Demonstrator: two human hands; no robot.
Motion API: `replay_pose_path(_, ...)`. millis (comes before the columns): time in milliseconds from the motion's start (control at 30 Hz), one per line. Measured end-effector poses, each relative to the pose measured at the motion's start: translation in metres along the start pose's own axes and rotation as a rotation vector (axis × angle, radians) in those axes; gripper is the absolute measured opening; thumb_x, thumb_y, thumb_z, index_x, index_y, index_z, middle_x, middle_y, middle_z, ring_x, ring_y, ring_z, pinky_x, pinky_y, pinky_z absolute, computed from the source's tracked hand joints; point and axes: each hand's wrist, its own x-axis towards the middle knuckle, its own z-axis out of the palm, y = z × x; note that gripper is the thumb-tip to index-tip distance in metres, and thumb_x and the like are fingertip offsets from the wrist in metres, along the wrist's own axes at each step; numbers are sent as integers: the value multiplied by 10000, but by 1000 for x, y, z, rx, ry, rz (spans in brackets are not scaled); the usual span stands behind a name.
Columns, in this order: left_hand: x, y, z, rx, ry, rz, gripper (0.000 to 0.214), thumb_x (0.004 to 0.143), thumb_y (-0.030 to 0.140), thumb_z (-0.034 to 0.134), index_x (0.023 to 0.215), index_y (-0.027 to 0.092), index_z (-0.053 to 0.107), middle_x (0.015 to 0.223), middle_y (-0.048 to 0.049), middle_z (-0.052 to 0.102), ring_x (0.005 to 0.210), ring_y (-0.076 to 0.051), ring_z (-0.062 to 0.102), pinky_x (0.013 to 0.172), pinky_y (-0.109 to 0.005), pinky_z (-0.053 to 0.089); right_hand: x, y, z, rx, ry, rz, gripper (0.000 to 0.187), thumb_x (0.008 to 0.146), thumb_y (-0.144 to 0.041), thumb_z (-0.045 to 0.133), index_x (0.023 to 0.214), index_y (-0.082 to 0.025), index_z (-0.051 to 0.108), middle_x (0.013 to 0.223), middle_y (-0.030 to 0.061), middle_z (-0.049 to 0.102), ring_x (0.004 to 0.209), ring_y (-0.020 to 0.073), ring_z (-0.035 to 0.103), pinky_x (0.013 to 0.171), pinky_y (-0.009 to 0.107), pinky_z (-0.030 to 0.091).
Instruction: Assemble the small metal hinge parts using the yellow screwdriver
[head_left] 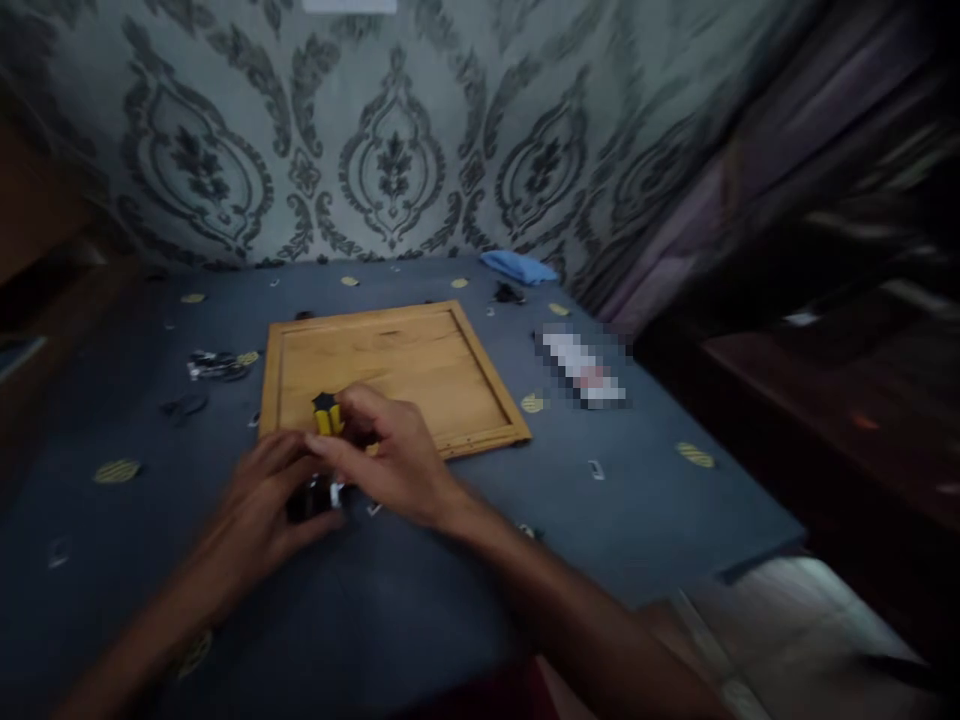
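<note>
Close together over the front edge of a framed wooden panel [375, 360], my two hands work near the left of the table's middle. My right hand [390, 440] is closed round a screwdriver [328, 415] with a fluted yellow handle and a black end that points up; its blade is hidden. My left hand [270, 495] curls with thumb and fingers round a small dark thing with a shiny metal part [322, 492], just below the screwdriver. Blur hides what kind of thing that is. The panel lies flat, its raised border facing up.
The table has a blue patterned cover [637, 500]. Small dark and metal pieces [217, 365] lie left of the panel. At the back right are a blue folded cloth [519, 266], a black item [508, 292] and a blurred-out white packet [581, 365]. A patterned wall [394, 150] stands behind.
</note>
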Motion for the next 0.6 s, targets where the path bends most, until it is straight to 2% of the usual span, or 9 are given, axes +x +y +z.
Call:
replay_pose_path(133,-2,-17,7,7,18,81,377,869,574,711,1158,333,740,1140,-44,731,1037,-318,683,848,-426,596,-1,0,-1,25,-9,28,377,877,-481,678,746,-234,424,698,-68,464,608,86,441,558,223,381)
replay_pose_path(200,-3,-25,8,42,-24,117,394,858,558,734,1196,357,730,1194,-33,738,1074,-310,698,854,-399,609,-1,-1,-2,29,-10,17,363,875,-480,690,760,-229,454,693,-70,456,603,85,434,547,220,363)
replay_pose_path(333,-6,-41,14,92,-10,173,449,801,575,786,1207,388,739,1257,-8,745,1111,-306,712,882,-378,622,-2,-3,-5,-28,-46,33,364,903,-474,674,738,-211,484,679,-61,464,620,89,454,555,224,353)
replay_pose_path(400,-8,-48,19,85,21,166,452,790,582,789,1208,421,734,1271,19,742,1121,-306,711,897,-390,625,-2,-4,-6,-32,-51,69,383,903,-504,673,736,-207,497,687,-55,485,624,90,468,554,222,361)
replay_pose_path(467,-9,-52,24,59,34,170,444,781,577,793,1205,468,720,1229,50,757,1065,-302,726,845,-401,641,-2,-3,-6,-1,-52,117,416,887,-552,683,733,-210,503,675,-55,484,608,91,469,531,218,359)
replay_pose_path(600,-9,-52,27,37,59,161,442,785,546,791,1214,470,716,1219,32,759,1043,-329,731,826,-444,647,-3,-1,-3,80,-36,184,476,801,-626,755,744,-219,514,644,-65,479,576,92,469,502,216,364)
